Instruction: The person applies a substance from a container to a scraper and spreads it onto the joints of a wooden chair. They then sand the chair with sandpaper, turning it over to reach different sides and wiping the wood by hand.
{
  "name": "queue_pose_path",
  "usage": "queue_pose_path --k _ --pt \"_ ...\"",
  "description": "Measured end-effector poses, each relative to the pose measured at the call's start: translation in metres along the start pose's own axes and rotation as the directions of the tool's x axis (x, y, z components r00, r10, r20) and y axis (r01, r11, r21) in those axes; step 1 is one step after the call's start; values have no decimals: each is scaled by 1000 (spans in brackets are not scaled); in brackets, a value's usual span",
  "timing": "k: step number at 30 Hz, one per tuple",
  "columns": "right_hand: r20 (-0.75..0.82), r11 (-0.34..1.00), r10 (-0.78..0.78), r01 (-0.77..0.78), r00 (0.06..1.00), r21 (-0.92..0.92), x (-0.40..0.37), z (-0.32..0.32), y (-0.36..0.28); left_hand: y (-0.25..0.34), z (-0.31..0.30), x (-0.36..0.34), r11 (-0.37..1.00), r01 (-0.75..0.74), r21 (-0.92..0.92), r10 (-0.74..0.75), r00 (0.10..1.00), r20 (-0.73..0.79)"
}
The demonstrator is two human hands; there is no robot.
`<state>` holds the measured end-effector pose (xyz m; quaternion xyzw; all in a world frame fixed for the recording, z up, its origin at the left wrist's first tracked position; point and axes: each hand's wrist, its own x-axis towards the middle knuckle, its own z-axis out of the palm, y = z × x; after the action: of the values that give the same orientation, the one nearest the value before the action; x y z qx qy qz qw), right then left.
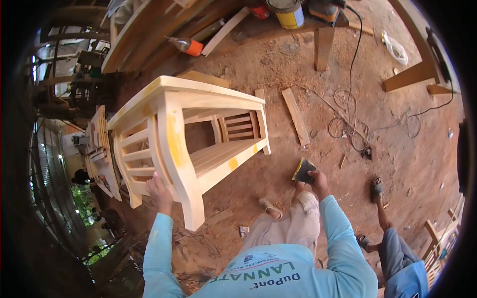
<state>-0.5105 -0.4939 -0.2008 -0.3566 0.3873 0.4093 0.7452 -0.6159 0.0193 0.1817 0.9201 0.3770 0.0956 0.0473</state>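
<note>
A pale wooden frame (pixel 176 134) with slatted sides and curved legs stands on the dirt floor in front of me, with yellowish patches on its near leg and lower rail. My left hand (pixel 159 192) is at the slatted side by the near leg, its fingers closed around part of the frame. Out to the right of the frame, my right hand (pixel 319 182) grips a dark sanding pad (pixel 303 171) with a yellow edge, held above the floor and apart from the wood.
A bench (pixel 323 47) at the top holds a yellow-labelled can (pixel 286 13) and a bottle (pixel 187 45). A loose board (pixel 296 117) and a cable (pixel 352 74) lie on the right. Another person (pixel 397 248) is at the lower right.
</note>
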Motion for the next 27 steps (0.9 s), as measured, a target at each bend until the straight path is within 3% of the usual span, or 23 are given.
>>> queue_pose_path --k 5,10,13,14,17,20,23,24,26,27 --pt "-24 999 -25 24 999 -44 -25 13 1 0 3 -1 999 -45 -19 44 997 -68" --pt "52 990 -131 134 990 -46 -62 47 -1 7 -6 -6 990 -20 -140 7 996 -93" --pt "69 981 -187 190 980 -45 -83 69 -3 -3 -3 -10 957 -148 -249 107 979 -174" --pt "76 977 -204 208 976 -48 -90 75 0 -1 -16 -11 951 -117 -287 103 993 -63" --pt "116 967 -236 245 965 -73 -115 90 12 -20 -22 -30 786 -359 -502 222 923 -313" --pt "151 955 -267 282 952 -87 -117 74 35 -43 -69 -90 789 -470 -396 303 858 -414" --pt "153 947 -284 302 947 -113 -144 77 59 -105 -71 -163 778 -414 -473 228 887 -401" --pt "145 932 -328 345 933 -112 -167 90 71 -138 -51 -194 768 -315 -558 167 939 -300" --pt "155 944 -272 295 950 -147 -165 86 96 -200 -25 -261 769 -122 -628 87 993 -86" --pt "161 949 -242 268 957 -164 -163 85 104 -234 -8 -298 787 54 -615 -20 998 62"
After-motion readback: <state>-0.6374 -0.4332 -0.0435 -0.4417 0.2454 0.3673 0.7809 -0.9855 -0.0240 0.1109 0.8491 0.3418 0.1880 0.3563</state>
